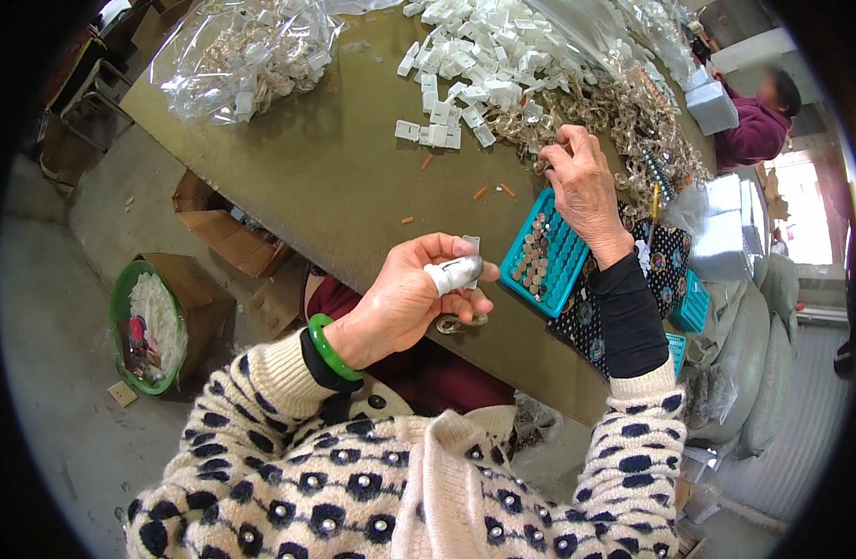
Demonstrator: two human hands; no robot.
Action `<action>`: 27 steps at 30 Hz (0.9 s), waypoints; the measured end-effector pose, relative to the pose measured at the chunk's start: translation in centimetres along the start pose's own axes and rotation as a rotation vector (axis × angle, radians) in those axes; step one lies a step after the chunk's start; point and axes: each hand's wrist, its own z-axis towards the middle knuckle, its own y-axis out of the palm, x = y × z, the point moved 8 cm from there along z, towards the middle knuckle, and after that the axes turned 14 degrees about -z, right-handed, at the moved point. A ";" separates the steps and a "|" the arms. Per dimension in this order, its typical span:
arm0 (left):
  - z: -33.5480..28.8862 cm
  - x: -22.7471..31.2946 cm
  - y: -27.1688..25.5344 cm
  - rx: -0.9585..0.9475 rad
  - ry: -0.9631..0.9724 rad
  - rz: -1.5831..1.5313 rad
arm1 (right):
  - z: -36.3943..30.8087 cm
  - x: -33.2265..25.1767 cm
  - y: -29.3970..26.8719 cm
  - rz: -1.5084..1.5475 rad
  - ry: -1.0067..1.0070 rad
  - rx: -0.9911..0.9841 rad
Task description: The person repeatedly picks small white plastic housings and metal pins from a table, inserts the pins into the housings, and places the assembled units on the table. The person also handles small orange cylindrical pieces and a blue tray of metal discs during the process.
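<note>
Left hand [400, 291]: pinching small translucent piece [472, 243] | right hand [584, 182]: fingers bent at amber-clear plastic parts [636, 130], grip cannot be told | teal grid tray [564, 244] between hands, presumably for short reach

Table [335, 177] with white cases [479, 79], teal tray [563, 252]
</note>
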 end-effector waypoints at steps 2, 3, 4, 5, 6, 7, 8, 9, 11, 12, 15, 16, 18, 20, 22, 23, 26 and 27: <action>0.0 -0.1 -0.3 0.030 0.012 0.024 | 0.1 0.8 0.3 0.034 0.004 0.013; 0.0 -0.1 -0.4 0.030 0.013 0.031 | 0.0 1.3 0.1 0.085 0.026 0.041; -0.1 -0.2 -0.3 0.026 0.012 0.038 | 0.0 1.9 -0.3 0.136 0.049 0.068; -0.1 -0.2 -0.3 0.021 0.010 0.045 | 0.0 2.8 -0.6 0.207 0.103 0.114; -0.3 -0.3 -0.2 0.021 0.022 0.060 | -0.4 4.4 -0.4 0.381 0.251 0.090; -0.3 -0.5 -0.3 0.035 0.018 0.082 | -0.9 5.6 -0.3 0.570 0.361 0.088; -0.3 -0.5 -0.2 0.024 0.021 0.088 | -1.5 7.0 0.7 0.790 0.565 0.075; -0.4 -0.6 -0.1 0.017 0.020 0.097 | -1.7 7.4 1.1 1.086 0.637 0.123; -0.4 -0.5 0.0 -0.002 0.036 0.102 | -1.8 7.5 1.1 0.791 0.665 0.031; -0.4 -0.5 0.0 -0.009 0.043 0.103 | -1.5 6.6 0.5 0.726 0.555 0.044; -0.4 -0.5 -0.2 0.011 0.047 0.114 | -0.9 4.2 0.1 0.578 0.410 0.016; -0.4 -0.5 -0.1 0.006 0.047 0.123 | -0.6 3.5 0.1 0.532 0.382 0.019; -0.4 -0.5 0.1 -0.016 0.045 0.135 | 0.1 2.3 0.2 0.424 0.328 0.025; -0.4 -0.6 -0.1 0.002 0.032 0.137 | 0.2 1.3 0.4 0.204 0.289 0.008; -0.3 -0.6 -0.2 0.017 0.028 0.137 | 0.0 1.0 0.6 0.016 0.281 0.007; -0.3 -0.6 -0.3 0.024 0.028 0.135 | -0.2 1.1 0.9 -0.037 0.293 -0.001; -0.2 -0.6 -0.3 0.015 0.032 0.115 | -0.6 1.6 2.0 0.010 0.302 -0.025; -0.1 -0.6 -0.2 0.001 0.034 0.102 | -0.6 2.0 2.5 0.057 0.318 -0.059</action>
